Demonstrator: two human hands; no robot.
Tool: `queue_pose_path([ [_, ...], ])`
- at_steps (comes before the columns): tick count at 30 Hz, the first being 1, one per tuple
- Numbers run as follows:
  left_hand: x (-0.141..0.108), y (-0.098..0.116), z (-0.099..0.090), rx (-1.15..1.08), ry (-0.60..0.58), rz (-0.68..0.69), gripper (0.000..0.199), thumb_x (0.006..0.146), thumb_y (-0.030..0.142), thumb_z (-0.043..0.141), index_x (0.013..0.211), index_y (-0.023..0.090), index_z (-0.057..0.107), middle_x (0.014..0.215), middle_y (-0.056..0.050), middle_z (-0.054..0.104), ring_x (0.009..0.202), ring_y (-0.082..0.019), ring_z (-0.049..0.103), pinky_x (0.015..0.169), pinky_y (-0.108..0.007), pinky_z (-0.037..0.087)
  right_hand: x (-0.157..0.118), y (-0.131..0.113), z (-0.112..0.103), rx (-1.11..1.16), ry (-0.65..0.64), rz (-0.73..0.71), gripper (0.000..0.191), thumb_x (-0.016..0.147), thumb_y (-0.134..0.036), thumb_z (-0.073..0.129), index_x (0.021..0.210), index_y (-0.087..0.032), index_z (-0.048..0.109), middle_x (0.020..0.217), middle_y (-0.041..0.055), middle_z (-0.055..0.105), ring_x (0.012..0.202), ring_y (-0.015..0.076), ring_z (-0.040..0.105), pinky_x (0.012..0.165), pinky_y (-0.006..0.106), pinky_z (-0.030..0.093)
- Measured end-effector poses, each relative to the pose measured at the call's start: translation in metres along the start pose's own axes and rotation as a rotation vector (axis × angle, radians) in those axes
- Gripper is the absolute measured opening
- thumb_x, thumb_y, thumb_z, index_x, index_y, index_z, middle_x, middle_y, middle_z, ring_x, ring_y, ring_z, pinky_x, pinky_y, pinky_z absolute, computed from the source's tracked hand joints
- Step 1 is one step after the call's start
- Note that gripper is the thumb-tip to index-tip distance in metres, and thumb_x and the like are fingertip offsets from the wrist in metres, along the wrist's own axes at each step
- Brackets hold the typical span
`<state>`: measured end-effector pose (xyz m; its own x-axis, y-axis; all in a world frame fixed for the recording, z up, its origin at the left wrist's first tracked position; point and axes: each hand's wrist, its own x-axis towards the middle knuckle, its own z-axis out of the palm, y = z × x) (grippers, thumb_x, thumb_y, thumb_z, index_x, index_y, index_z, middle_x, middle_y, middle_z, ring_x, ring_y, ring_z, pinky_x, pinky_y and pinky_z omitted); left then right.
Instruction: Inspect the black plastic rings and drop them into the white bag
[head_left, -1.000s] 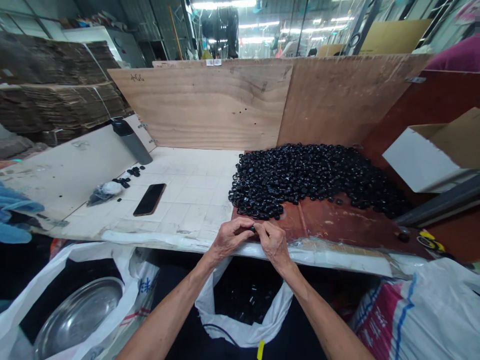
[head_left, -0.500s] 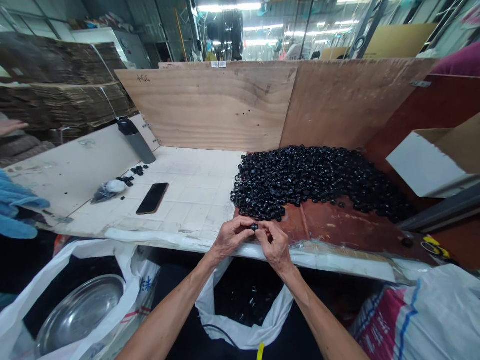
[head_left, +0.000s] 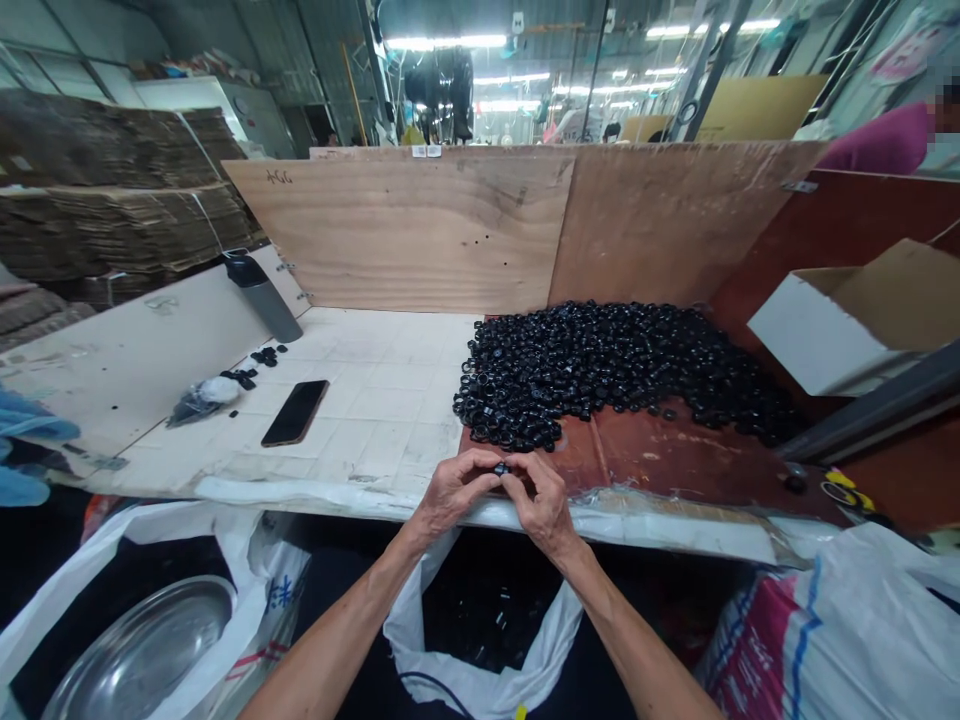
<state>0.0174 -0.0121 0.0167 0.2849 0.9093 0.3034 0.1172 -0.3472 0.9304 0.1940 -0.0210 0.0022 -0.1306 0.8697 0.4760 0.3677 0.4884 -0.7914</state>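
Ring (head_left: 501, 469), small, black, held at the front edge of the work surface (head_left: 360, 420), pinched between the fingertips of both hands; only its top shows, the rest hidden by the fingers (head_left: 510, 472). Left hand (head_left: 454, 490) and right hand (head_left: 544, 495) sit close together, fingers curled inward, not spread open.

Pile of glossy black rings (head_left: 600, 375), loose, heaped on a rust-brown sheet (head_left: 660, 450), just beyond the hands; a strip of that sheet lies between pile and front edge. Pale tiled panel to the left of the pile, carrying a black smartphone (head_left: 295, 412), screen dark, and a grey bottle with black cap (head_left: 262, 297).

White plastic bag (head_left: 420, 665) below the front edge, open; small dark pieces inside, hard to make out. Steel basin (head_left: 142, 650) in a white sack, cut off by the frame bottom.

Plywood board (head_left: 397, 235) behind the surface, bearing pencilled marks near its top left corner, not clearly legible. Blue characters on the white sack, unreadable.
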Motion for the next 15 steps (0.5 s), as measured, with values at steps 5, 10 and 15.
queue_pose_path([
  [5, -0.015, -0.005, 0.006, 0.065, 0.091, 0.040, 0.018, 0.088, 0.028, 0.065, 0.102, 0.017, 0.069, 0.102, -0.008, 0.069, 0.097, -0.022, 0.065, 0.091, -0.037, 0.052, -0.007, -0.002, 0.006, -0.003, -0.025, 0.045, 0.016, 0.094, -0.027, 0.052, 0.086, -0.019, 0.063, 0.077, 0.0027, 0.063, 0.070, 0.0161, 0.060, 0.069, 0.027, 0.046],
  [10, -0.028, -0.005, 0.015, -0.039, 0.146, -0.002, 0.016, 0.087, 0.026, 0.065, 0.101, 0.017, 0.066, 0.102, -0.008, 0.066, 0.097, -0.021, 0.065, 0.090, -0.036, 0.054, -0.020, -0.015, 0.004, 0.063, -0.012, 0.113, 0.016, 0.094, -0.027, 0.051, 0.101, -0.020, 0.062, 0.091, 0.0047, 0.066, 0.077, 0.0165, 0.063, 0.068, 0.025, 0.048],
  [15, -0.036, -0.006, 0.017, 0.100, 0.115, 0.076, 0.015, 0.088, 0.019, 0.063, 0.104, 0.018, 0.065, 0.105, -0.008, 0.067, 0.099, -0.021, 0.065, 0.090, -0.036, 0.054, -0.029, -0.026, 0.007, 0.150, -0.021, 0.333, 0.018, 0.094, -0.034, 0.050, 0.091, -0.020, 0.062, 0.066, -0.0011, 0.060, 0.053, 0.0131, 0.055, 0.053, 0.024, 0.041],
])
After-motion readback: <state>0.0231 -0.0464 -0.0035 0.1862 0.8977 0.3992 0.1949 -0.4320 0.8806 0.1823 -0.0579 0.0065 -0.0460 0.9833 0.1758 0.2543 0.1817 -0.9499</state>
